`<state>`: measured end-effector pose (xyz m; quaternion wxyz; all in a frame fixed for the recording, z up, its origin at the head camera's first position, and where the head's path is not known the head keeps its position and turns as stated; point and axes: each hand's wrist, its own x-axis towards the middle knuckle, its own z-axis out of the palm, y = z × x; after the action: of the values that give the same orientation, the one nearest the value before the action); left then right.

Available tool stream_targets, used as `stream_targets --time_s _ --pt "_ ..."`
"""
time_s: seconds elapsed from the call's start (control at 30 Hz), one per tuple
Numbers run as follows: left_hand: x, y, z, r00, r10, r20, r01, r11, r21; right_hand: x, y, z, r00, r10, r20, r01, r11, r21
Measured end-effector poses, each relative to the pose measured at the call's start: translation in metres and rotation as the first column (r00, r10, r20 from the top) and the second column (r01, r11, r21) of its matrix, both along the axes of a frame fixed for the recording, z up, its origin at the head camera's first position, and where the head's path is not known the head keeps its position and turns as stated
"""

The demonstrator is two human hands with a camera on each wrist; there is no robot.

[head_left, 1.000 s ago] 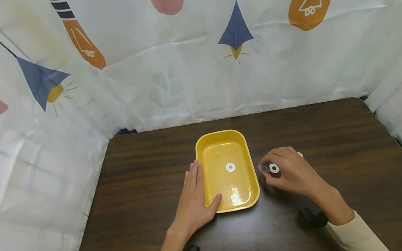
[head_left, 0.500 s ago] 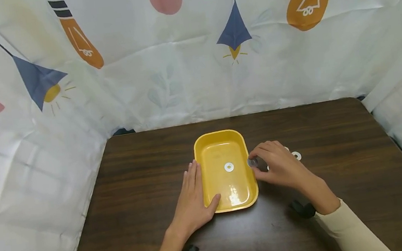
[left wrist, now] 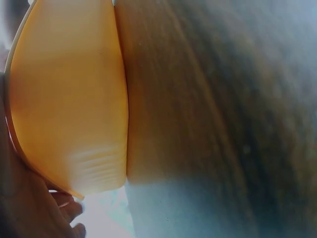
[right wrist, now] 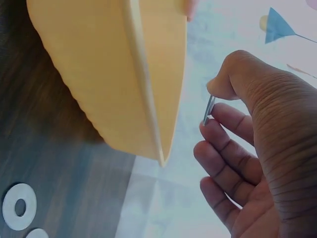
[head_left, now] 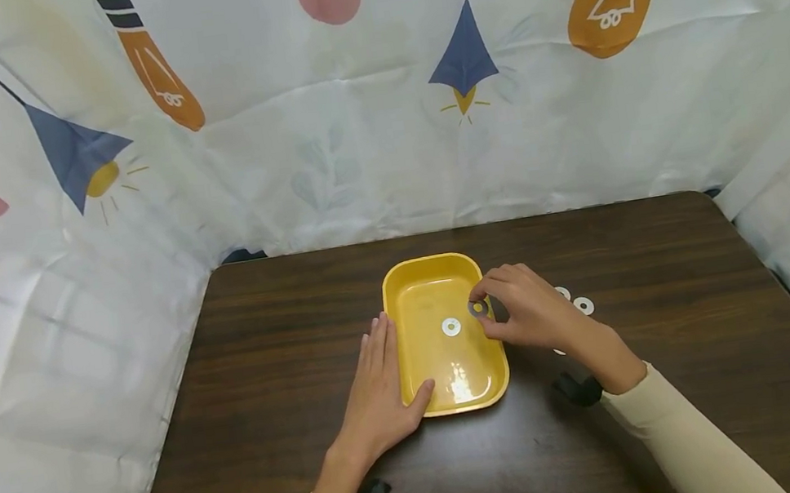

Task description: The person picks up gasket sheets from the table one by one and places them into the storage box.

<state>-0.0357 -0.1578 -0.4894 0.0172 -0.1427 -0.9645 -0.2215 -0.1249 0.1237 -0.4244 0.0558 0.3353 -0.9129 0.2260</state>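
A yellow tray (head_left: pixel 449 388) stands on the dark wooden table, with one flat metal washer (head_left: pixel 452 327) lying inside it. My left hand (head_left: pixel 375 389) rests along the tray's left side, fingers straight and thumb over the near rim. Between thumb and fingertips my right hand (head_left: pixel 532 312) pinches another washer (head_left: pixel 477 308), held over the tray's right rim. The right wrist view shows that pinched washer edge-on, apart from the tray wall (right wrist: pixel 99 59). In the left wrist view, the tray's outer wall (left wrist: pixel 69 99) fills the left part, beside a few fingers.
Right of the tray, several more washers (head_left: pixel 583 305) lie on the table (head_left: pixel 673 344), some partly hidden by the right hand. A patterned white curtain (head_left: pixel 384 157) hangs behind the table's far edge and along both sides.
The right hand has moved left and slightly away from the body, carrying the pinched washer from beside the tray to over its right rim. The left hand stays on the tray.
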Motion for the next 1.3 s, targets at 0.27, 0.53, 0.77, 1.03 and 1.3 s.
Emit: stream_targets --time_s 0.27,0.53,0.77,1.03,1.3 --pt "0.001 0.002 0.002 1.0 -0.01 -0.003 0.01 1.0 -0.005 -0.007 -0.011 0.01 0.999 0.031 -0.022 -0.031 0.999 0.014" --pt "0.001 0.002 0.003 1.0 -0.014 0.009 0.014 1.0 0.0 -0.015 -0.018 0.011 0.999 0.05 0.001 -0.05 0.999 0.022" --pt "0.0 0.002 0.003 1.0 -0.01 0.006 0.01 1.0 0.002 -0.024 -0.025 0.01 0.996 0.086 -0.03 -0.085 0.996 0.033" --pt "0.0 -0.001 0.003 1.0 0.005 0.025 -0.005 1.0 -0.009 -0.03 -0.037 0.014 0.995 0.092 -0.03 -0.089 0.993 0.079" --pt "-0.001 -0.001 0.001 1.0 0.001 -0.002 -0.001 1.0 0.001 -0.022 -0.026 0.019 1.0 0.008 0.022 -0.009 0.999 0.053"
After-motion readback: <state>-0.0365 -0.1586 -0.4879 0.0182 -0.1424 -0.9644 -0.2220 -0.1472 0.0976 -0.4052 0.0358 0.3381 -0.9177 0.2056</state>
